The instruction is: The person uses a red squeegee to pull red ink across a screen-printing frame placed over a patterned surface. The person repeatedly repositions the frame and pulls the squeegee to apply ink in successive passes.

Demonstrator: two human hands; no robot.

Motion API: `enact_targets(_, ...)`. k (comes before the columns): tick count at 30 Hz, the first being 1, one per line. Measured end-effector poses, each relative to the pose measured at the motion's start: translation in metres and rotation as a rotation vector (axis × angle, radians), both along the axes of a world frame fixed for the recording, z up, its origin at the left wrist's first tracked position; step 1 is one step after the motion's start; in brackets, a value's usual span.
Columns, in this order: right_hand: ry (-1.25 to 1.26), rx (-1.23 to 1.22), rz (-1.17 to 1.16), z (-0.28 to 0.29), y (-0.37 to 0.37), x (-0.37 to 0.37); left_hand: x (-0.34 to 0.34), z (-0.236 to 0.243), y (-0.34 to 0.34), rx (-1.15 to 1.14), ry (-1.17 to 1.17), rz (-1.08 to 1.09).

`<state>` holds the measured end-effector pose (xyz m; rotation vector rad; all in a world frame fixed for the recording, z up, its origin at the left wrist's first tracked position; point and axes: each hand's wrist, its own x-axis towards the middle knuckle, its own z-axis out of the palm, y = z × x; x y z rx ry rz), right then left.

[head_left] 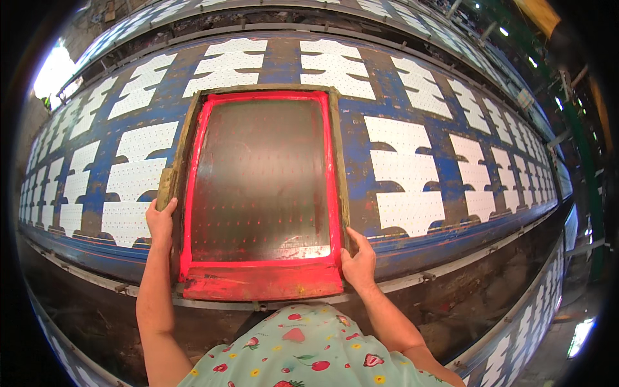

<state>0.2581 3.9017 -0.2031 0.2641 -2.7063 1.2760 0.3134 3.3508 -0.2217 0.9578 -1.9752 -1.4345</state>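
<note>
A screen printing frame (261, 180) with a dark mesh and a red border lies in front of me over the long table. Red ink coats the band along its near edge (261, 282), and small red marks dot the mesh. My left hand (160, 220) grips the frame's left side, thumb up against a wooden block (166, 184) there. Around the right side, near its lower corner, my right hand (359, 259) is closed. Whether the frame rests on the table or hangs just above it, I cannot tell. It hides the fabric beneath.
White cut fabric pieces (405, 171) with small dots lie in rows on the blue and brown table (351, 145). A metal rail (412, 277) runs along the near edge. More tables with white pieces stand beyond the far edge and at the lower right (516, 335).
</note>
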Motion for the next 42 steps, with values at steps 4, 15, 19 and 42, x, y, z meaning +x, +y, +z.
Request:
enact_targets(4, -0.148, -0.07, -0.052, 0.008, -0.004, -0.001, 0.001, 0.005, 0.001, -0.005, -0.041, 0.015)
enact_targets(15, 0.04, -0.086, 0.018, 0.037, 0.016, -0.007, -0.003, 0.038, 0.015, 0.248, 0.058, -0.021)
enact_targets(19, -0.002, -0.106, -0.015, 0.04, 0.049, -0.025, -0.018, 0.053, 0.047, 0.202, 0.035, -0.027)
enact_targets(42, -0.084, -0.179, -0.28, -0.018, 0.429, -0.152, -0.152, 0.017, 0.463, 0.144, 0.161, -0.028)
